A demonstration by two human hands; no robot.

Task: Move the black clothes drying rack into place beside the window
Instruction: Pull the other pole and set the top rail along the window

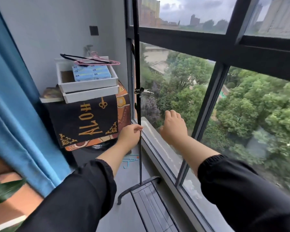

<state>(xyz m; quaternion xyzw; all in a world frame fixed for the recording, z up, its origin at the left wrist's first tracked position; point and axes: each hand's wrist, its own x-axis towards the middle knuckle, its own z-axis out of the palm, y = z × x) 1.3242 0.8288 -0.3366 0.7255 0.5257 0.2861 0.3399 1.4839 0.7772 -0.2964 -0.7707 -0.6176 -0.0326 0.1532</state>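
The black clothes drying rack (138,67) stands close against the window (187,101), its thin upright pole rising out of the top of the view. Its curved foot and slatted base (146,196) rest on the grey floor by the sill. A metal clamp sits on the pole at mid height. My left hand (130,135) is closed around the pole low down, fingertips on its window side. My right hand (173,125) hovers over the sill to the right of the pole, fingers loosely curled, holding nothing.
A cloth-covered cabinet (84,121) stands in the corner left of the pole, topped with white trays (89,84), blue boxes and hangers (97,61). A blue curtain (18,114) hangs on the left. A plant leaf (5,190) shows at lower left.
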